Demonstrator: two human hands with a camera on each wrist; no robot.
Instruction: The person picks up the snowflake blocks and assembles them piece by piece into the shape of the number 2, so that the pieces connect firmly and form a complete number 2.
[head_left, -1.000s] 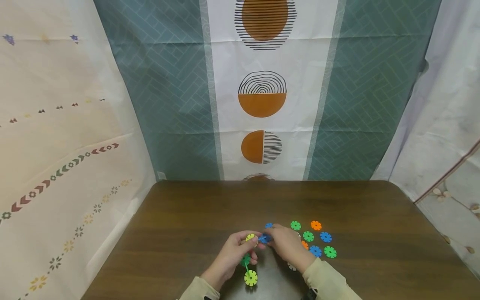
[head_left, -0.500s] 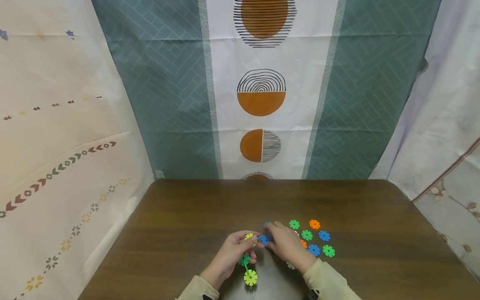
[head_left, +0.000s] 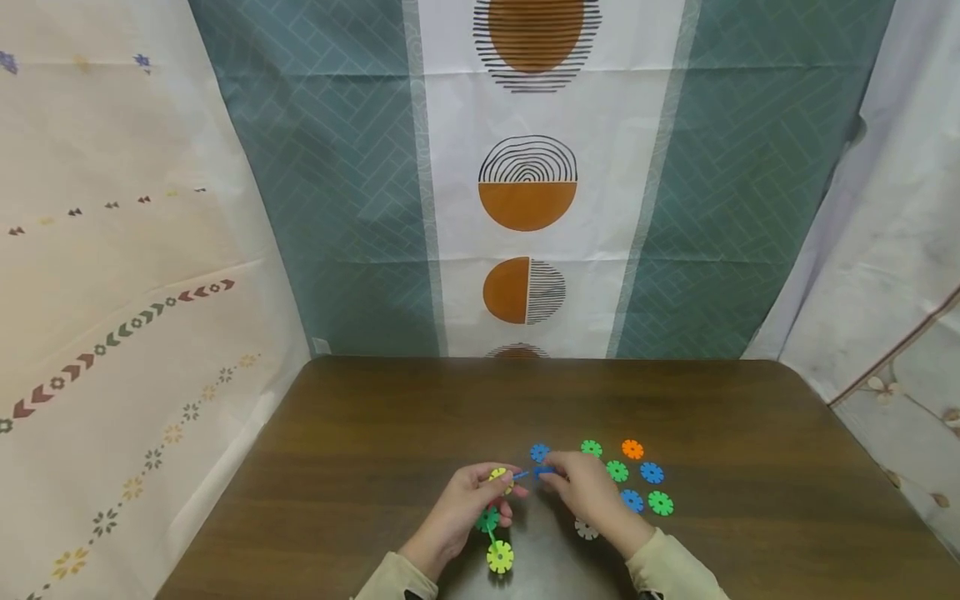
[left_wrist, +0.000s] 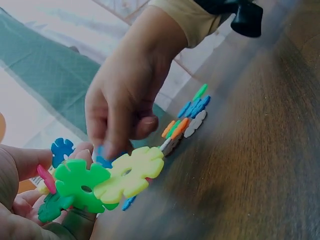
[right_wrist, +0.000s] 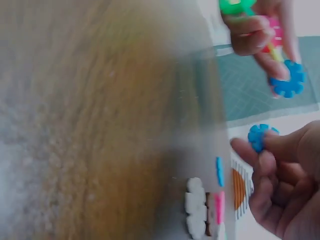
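My left hand (head_left: 468,512) grips a joined chain of slotted flower-shaped plastic discs. In the left wrist view the chain shows a yellow disc (left_wrist: 142,162), a green disc (left_wrist: 75,177), a pink disc (left_wrist: 46,178) and a blue disc (left_wrist: 62,148); fingers hide part of it. Another yellow disc (head_left: 500,567) hangs at its lower end in the head view. My right hand (head_left: 596,496) pinches a separate blue disc (right_wrist: 256,137) between thumb and fingers. A small gap lies between that disc and the blue one (right_wrist: 294,84) at the chain's end.
Loose discs lie on the brown table (head_left: 375,433) around and beyond the right hand. Among them are an orange disc (head_left: 632,450), several green and blue ones, and a grey-white disc (head_left: 587,530) by the right wrist. A patterned cloth (head_left: 525,292) hangs behind the table.
My right hand has shifted right, away from the left, and the blue disc in its fingers has turned edge-on and parted from the chain. The left hand keeps its grip nearly in place.
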